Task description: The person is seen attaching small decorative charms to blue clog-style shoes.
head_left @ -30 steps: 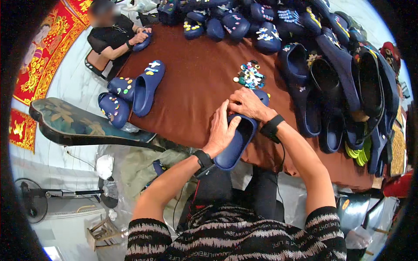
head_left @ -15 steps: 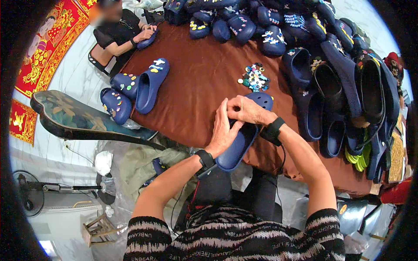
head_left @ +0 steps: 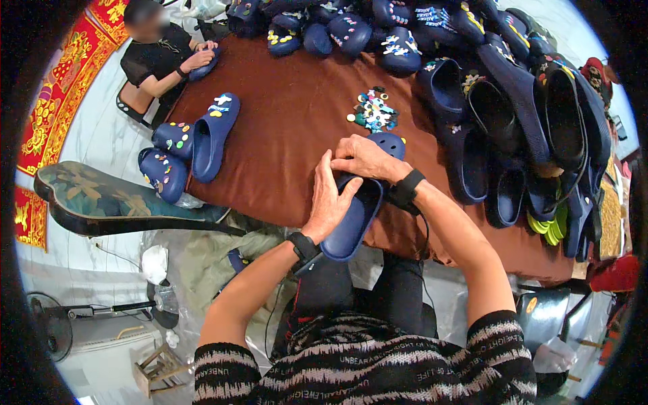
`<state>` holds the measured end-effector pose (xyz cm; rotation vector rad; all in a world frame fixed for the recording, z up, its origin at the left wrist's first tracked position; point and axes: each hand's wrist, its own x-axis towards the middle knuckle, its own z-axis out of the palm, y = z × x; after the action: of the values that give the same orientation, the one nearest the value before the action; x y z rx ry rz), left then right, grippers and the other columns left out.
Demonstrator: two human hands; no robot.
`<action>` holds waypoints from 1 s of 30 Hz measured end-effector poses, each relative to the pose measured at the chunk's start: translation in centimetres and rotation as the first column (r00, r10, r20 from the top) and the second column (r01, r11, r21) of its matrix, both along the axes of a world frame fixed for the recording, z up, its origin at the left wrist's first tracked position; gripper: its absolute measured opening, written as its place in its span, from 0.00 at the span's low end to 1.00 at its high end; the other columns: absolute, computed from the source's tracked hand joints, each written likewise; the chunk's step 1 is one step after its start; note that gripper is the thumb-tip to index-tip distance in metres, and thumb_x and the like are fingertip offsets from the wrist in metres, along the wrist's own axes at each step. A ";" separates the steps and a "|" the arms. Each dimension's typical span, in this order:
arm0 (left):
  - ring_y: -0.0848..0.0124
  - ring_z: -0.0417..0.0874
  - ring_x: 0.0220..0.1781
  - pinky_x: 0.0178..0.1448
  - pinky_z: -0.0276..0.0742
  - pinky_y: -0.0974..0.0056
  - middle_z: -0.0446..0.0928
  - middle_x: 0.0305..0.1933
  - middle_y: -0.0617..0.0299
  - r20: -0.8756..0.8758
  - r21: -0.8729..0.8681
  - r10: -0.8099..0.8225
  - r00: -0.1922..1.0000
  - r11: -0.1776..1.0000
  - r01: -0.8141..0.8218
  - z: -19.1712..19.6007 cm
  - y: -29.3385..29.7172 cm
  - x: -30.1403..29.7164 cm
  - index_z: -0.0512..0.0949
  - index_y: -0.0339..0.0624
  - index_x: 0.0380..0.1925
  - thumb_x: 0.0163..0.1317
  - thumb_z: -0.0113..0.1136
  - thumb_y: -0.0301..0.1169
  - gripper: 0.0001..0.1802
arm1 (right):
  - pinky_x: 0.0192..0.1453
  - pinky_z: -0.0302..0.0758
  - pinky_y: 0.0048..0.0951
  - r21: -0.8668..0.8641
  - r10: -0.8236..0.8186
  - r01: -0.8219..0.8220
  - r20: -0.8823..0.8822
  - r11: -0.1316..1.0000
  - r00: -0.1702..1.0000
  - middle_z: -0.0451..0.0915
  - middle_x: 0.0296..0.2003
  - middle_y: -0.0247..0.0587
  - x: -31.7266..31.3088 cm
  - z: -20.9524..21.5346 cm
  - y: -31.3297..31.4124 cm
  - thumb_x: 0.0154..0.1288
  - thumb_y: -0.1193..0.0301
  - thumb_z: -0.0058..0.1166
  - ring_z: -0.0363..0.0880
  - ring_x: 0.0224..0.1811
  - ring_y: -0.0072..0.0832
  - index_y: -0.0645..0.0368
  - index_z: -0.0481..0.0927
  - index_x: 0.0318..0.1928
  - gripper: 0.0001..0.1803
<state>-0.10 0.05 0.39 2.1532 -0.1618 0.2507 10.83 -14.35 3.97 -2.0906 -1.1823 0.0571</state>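
Observation:
A navy blue clog (head_left: 354, 221) lies at the near edge of the brown-covered table, its holed toe away from me and its open heel toward me. My left hand (head_left: 329, 201) grips its left side, the thumb over the foot opening. My right hand (head_left: 370, 160) bends over the clog's upper, fingers curled together near my left fingertips; whatever they pinch is hidden. A yellow charm (head_left: 403, 141) shows on the toe's right side. Just beyond the toe sits a pile of small colourful charms (head_left: 375, 111).
Three decorated clogs (head_left: 214, 138) lie at the table's left. Many navy clogs (head_left: 398, 50) are heaped along the far side and the right (head_left: 468, 162). A co-worker (head_left: 155, 61) sits far left, hands on a clog. A padded chair back (head_left: 115, 196) juts in at left.
The view has shifted, so the scene sits farther left. The fingers of my right hand have closed down; the gap between thumb and forefinger no longer shows. Both hands stay at the clog.

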 end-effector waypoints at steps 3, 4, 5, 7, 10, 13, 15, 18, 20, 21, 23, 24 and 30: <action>0.47 0.52 0.79 0.81 0.49 0.50 0.50 0.77 0.37 0.008 0.037 -0.003 1.000 0.999 0.003 0.0 0.1 0.0 0.45 0.33 0.75 0.68 0.59 0.54 0.51 | 0.37 0.72 0.43 -0.011 0.023 -0.023 -0.041 1.000 0.999 0.80 0.30 0.51 0.1 0.0 -0.1 0.65 0.62 0.60 0.78 0.34 0.44 0.66 0.80 0.34 0.16; 0.47 0.52 0.79 0.81 0.49 0.50 0.50 0.77 0.38 0.015 0.019 -0.007 1.000 1.000 0.006 0.0 0.1 0.0 0.45 0.33 0.75 0.68 0.59 0.53 0.50 | 0.37 0.72 0.42 -0.014 0.042 -0.042 -0.003 0.999 0.999 0.80 0.30 0.50 0.0 0.0 -0.1 0.65 0.61 0.60 0.78 0.33 0.42 0.65 0.80 0.34 0.16; 0.47 0.52 0.79 0.81 0.49 0.50 0.50 0.77 0.38 0.022 0.001 -0.010 1.000 1.000 0.010 0.0 0.0 0.0 0.46 0.33 0.75 0.68 0.59 0.53 0.50 | 0.37 0.72 0.42 -0.015 0.038 -0.038 -0.006 0.999 0.999 0.80 0.30 0.50 0.0 0.0 -0.3 0.65 0.61 0.60 0.78 0.33 0.42 0.65 0.80 0.34 0.16; 0.47 0.52 0.79 0.81 0.49 0.50 0.51 0.77 0.39 0.022 -0.006 -0.019 1.000 1.000 0.019 0.2 0.2 -0.1 0.46 0.34 0.75 0.68 0.59 0.52 0.49 | 0.39 0.74 0.49 -0.025 -0.018 0.012 -0.259 1.000 0.966 0.82 0.30 0.54 -0.6 1.1 -0.2 0.66 0.58 0.57 0.81 0.35 0.51 0.61 0.83 0.34 0.17; 0.48 0.52 0.79 0.81 0.49 0.51 0.51 0.77 0.40 0.033 -0.011 -0.012 0.999 1.000 0.013 0.2 0.2 -0.1 0.45 0.34 0.75 0.68 0.61 0.50 0.49 | 0.40 0.74 0.48 -0.007 -0.026 0.025 -0.268 1.000 0.963 0.82 0.31 0.53 -0.7 1.0 0.2 0.67 0.57 0.57 0.81 0.36 0.50 0.61 0.82 0.36 0.17; 0.48 0.53 0.79 0.81 0.49 0.52 0.51 0.77 0.40 0.050 -0.036 -0.006 0.999 0.999 0.008 0.2 0.1 0.0 0.44 0.34 0.75 0.67 0.62 0.48 0.50 | 0.41 0.73 0.47 0.003 -0.028 0.030 -0.228 1.000 0.973 0.82 0.31 0.53 -0.8 1.1 0.4 0.68 0.56 0.57 0.81 0.37 0.50 0.61 0.80 0.37 0.18; 0.48 0.53 0.79 0.81 0.49 0.52 0.50 0.77 0.40 0.056 -0.065 -0.013 0.998 0.998 0.017 0.3 0.1 -0.1 0.44 0.34 0.75 0.67 0.63 0.48 0.51 | 0.40 0.73 0.48 0.040 -0.022 0.032 -0.235 0.999 0.972 0.81 0.31 0.53 -0.9 1.2 0.6 0.68 0.56 0.57 0.81 0.37 0.50 0.62 0.79 0.36 0.19; 0.48 0.53 0.79 0.81 0.49 0.52 0.49 0.78 0.39 0.046 -0.051 0.020 0.999 0.999 -0.018 0.4 0.0 -0.2 0.43 0.33 0.75 0.66 0.63 0.49 0.52 | 0.39 0.72 0.49 0.057 -0.025 0.038 -0.219 0.998 0.975 0.81 0.30 0.53 -0.7 1.3 0.7 0.68 0.57 0.57 0.80 0.36 0.51 0.63 0.78 0.35 0.19; 0.48 0.53 0.79 0.81 0.49 0.52 0.48 0.78 0.38 0.040 -0.052 0.027 0.999 0.998 -0.025 0.5 -0.1 -0.3 0.42 0.33 0.75 0.66 0.63 0.49 0.53 | 0.39 0.72 0.49 0.037 -0.040 0.048 -0.196 0.998 0.980 0.81 0.30 0.53 -0.5 1.2 0.7 0.68 0.57 0.57 0.80 0.36 0.52 0.63 0.78 0.35 0.19; 0.48 0.53 0.79 0.81 0.49 0.52 0.48 0.78 0.38 0.039 -0.054 0.025 0.999 0.998 -0.023 0.6 -0.2 -0.3 0.42 0.33 0.75 0.66 0.63 0.49 0.53 | 0.38 0.71 0.48 0.071 -0.059 0.075 -0.205 0.995 0.977 0.80 0.29 0.52 -0.5 1.1 0.7 0.68 0.57 0.58 0.79 0.34 0.49 0.64 0.77 0.33 0.19; 0.48 0.53 0.79 0.81 0.49 0.51 0.48 0.78 0.38 0.077 -0.069 0.019 0.997 0.997 -0.014 0.7 -0.3 -0.2 0.40 0.33 0.76 0.66 0.63 0.49 0.54 | 0.36 0.71 0.47 0.100 -0.079 0.102 -0.215 0.990 0.973 0.79 0.27 0.51 -0.5 0.9 0.6 0.67 0.58 0.59 0.79 0.32 0.47 0.64 0.77 0.32 0.19; 0.48 0.53 0.79 0.81 0.49 0.51 0.48 0.78 0.38 0.075 -0.072 0.021 0.997 0.997 -0.016 0.7 -0.3 -0.3 0.40 0.33 0.76 0.66 0.63 0.49 0.54 | 0.35 0.70 0.44 0.096 -0.128 0.166 -0.317 0.981 0.940 0.78 0.25 0.49 -0.5 1.1 0.7 0.67 0.59 0.60 0.77 0.30 0.41 0.65 0.76 0.30 0.19; 0.47 0.55 0.78 0.80 0.50 0.51 0.54 0.75 0.39 0.072 0.067 0.009 0.997 0.998 -0.014 0.3 -0.1 -0.1 0.49 0.32 0.75 0.71 0.57 0.48 0.45 | 0.27 0.64 0.32 0.426 -0.314 0.510 -0.450 0.747 0.836 0.69 0.19 0.30 0.7 0.0 0.3 0.69 0.60 0.60 0.65 0.23 0.20 0.62 0.72 0.23 0.22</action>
<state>-0.24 -0.05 0.69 2.2138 -0.2011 0.3333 11.55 -14.00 3.94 -1.6961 -0.4124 -0.0981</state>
